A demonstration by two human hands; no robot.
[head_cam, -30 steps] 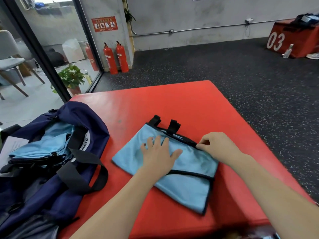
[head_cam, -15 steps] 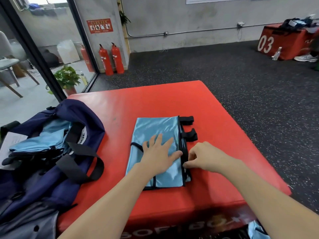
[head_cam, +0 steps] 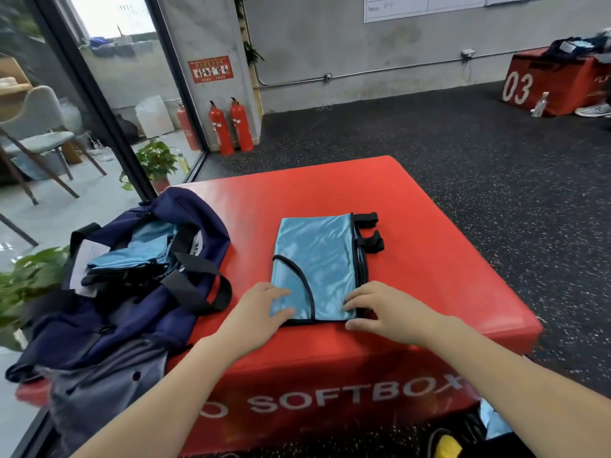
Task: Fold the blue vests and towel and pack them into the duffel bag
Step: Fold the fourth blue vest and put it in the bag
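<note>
At the left of the frame a navy duffel bag [head_cam: 132, 292] lies open on a red foam box [head_cam: 429, 259], with a stack of folded blue vests [head_cam: 135, 256] already showing in its mouth and black straps draped over its side. Just right of the bag, at centre frame, one more blue vest [head_cam: 317, 259] lies flat on the box, folded into a tall rectangle with black trim and two black tabs poking out at its upper right.

The left hand [head_cam: 261, 309] rests at the vest's lower left corner, fingers fairly straight on top of the cloth, thumb along the near edge; it may be starting to pinch, but nothing is gripped yet. The right hand [head_cam: 380, 309] sits at the lower right corner, fingers loosely bent over the edge, thumb lying on the box just in front.

To do this well, I'd say both hands should take the near corners together and keep the edges lined up, so the slippery cloth folds square.
</note>
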